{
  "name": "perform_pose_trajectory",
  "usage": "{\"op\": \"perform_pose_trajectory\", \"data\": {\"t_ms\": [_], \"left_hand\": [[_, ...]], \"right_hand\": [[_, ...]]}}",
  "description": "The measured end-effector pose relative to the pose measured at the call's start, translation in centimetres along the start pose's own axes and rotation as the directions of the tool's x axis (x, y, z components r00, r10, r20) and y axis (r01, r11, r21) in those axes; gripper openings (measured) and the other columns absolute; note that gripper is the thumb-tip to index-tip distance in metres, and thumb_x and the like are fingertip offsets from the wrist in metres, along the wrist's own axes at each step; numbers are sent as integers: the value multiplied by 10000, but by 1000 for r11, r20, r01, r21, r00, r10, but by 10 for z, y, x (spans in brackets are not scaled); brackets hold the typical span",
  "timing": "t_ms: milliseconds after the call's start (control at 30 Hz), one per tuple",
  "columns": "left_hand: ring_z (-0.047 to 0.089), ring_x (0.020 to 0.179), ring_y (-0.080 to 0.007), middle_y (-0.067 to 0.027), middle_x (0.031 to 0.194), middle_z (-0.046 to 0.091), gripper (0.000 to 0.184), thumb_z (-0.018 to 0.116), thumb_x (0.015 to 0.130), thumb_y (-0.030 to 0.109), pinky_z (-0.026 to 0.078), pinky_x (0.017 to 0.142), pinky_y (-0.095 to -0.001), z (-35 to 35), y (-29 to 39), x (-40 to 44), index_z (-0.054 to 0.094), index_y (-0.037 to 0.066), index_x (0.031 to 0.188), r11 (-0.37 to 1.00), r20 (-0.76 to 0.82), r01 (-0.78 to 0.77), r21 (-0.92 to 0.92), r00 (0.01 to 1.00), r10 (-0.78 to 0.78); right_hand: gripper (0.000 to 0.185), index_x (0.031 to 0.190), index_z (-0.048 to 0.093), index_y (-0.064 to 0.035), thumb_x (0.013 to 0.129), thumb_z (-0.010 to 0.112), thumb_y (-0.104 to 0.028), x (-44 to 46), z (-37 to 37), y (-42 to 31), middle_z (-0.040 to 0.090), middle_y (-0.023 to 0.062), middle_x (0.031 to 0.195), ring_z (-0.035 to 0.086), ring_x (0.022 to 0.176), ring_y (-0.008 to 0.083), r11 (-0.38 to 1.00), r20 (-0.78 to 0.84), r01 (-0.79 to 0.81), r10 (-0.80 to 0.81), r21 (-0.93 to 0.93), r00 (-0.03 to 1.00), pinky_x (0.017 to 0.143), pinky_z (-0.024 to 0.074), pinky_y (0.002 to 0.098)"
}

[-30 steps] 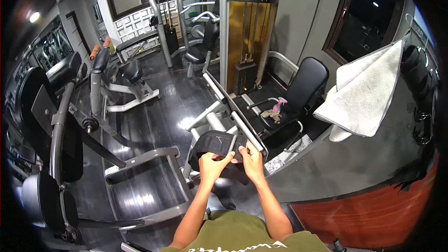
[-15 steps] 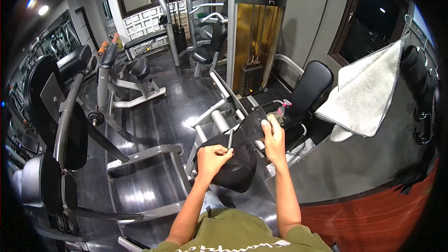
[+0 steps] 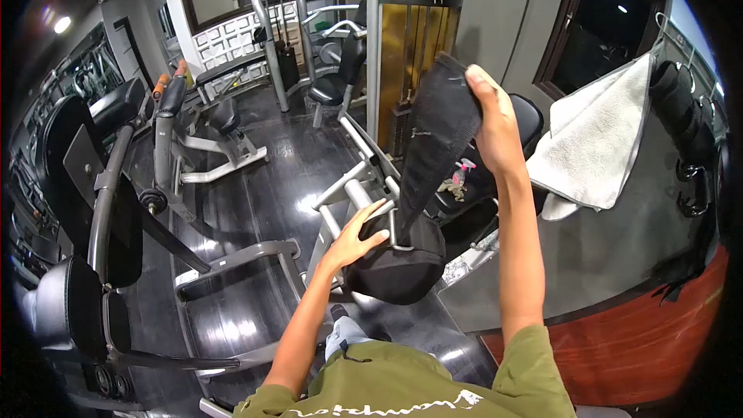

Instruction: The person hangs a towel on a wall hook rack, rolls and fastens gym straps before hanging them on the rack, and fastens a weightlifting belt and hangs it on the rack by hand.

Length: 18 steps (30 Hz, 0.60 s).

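Observation:
A black padded lifting belt (image 3: 396, 275) with a metal bar buckle (image 3: 392, 228) is in front of my body, curled into a loop. Its wide strap (image 3: 439, 120) runs through the buckle and stretches up and to the right. My right hand (image 3: 495, 120) pinches the strap's upper end between thumb and fingers. My left hand (image 3: 356, 238) grips the belt beside the buckle, thumb and fingers on either side of its edge; part of the grip is hidden.
Beyond the belt stands a weight-stack machine (image 3: 418, 0) with a black seat. A pink-topped spray bottle (image 3: 462, 173) is near that seat. On the right a white towel (image 3: 592, 135) hangs beside black gear (image 3: 679, 108) on hooks. Padded machines (image 3: 73, 186) line the left.
My right hand has pulled the strap up and to the right, drawing it out long. My left hand has shifted from pinching near the buckle to a wider grip beside it.

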<state>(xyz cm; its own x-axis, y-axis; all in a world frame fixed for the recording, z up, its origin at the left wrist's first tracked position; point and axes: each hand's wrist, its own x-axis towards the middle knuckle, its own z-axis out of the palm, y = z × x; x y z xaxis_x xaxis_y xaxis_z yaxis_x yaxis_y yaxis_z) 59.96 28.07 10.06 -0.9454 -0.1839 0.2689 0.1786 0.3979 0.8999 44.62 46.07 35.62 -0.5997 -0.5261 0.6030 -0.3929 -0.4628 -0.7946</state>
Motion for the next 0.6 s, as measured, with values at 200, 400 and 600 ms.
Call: {"op": "perform_pose_trajectory", "data": {"t_ms": [200,400,600], "left_hand": [[540,1252,-202,-87,1403,568,632,676,951,324,404,1096,-366,-9,-8,31,475,61,1490,983,254,65,-174,967,-19],[478,1273,-197,-75,1338,548,590,693,961,443,383,1076,-350,-3,11,24,581,10,1346,941,351,201,-271,931,-98],[496,1304,-211,-96,1399,559,657,717,877,252,329,1141,-357,0,14,10,485,38,1453,926,277,201,-319,954,-112]], "right_hand": [[312,972,604,-88,1072,524,-373,14,20,-16,528,-72,791,510,705,15,973,180,-45,87,-226,980,577,451,204],[316,932,620,-75,1071,551,-351,30,14,-12,529,-80,804,450,747,23,984,110,70,-52,-164,993,673,381,206],[324,950,638,-52,1056,585,-354,33,5,-5,536,-64,815,443,768,40,975,-68,97,-113,-198,991,701,367,216]]}}
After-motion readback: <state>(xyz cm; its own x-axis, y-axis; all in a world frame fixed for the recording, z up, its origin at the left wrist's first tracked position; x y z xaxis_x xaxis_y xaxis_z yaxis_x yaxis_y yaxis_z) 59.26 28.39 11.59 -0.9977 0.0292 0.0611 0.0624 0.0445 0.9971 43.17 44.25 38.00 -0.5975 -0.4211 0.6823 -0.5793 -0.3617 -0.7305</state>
